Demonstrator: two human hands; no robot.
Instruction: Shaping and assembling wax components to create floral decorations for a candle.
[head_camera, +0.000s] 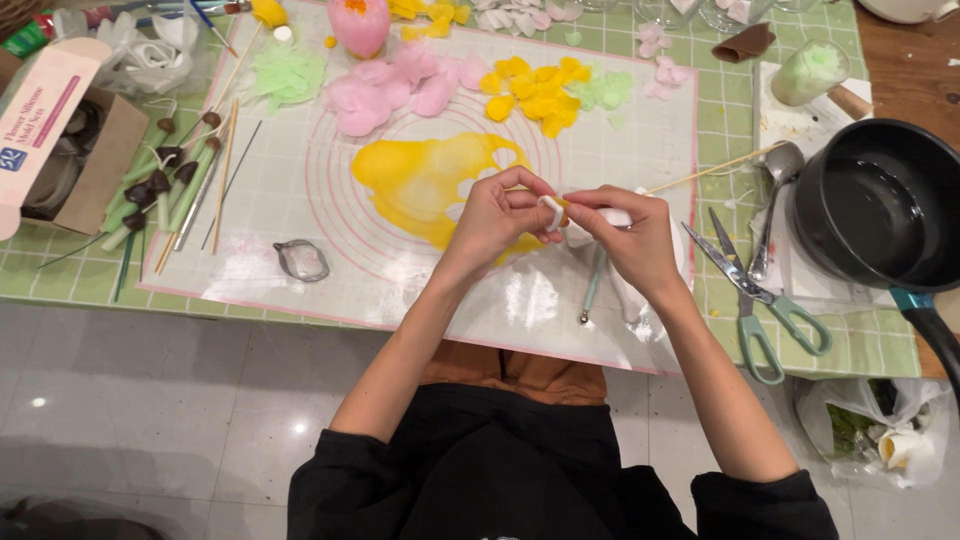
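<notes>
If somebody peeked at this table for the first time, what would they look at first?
Probably the big yellow splash in the middle of the white mat, just behind the left hand and right hand pinching a small white and yellow piece. Next come the pink petals and yellow petals farther back.

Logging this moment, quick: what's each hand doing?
Left hand: pinching the small white piece.
Right hand: closed on the same piece.

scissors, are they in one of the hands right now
No, the scissors lie on the table right of the right hand.
</notes>
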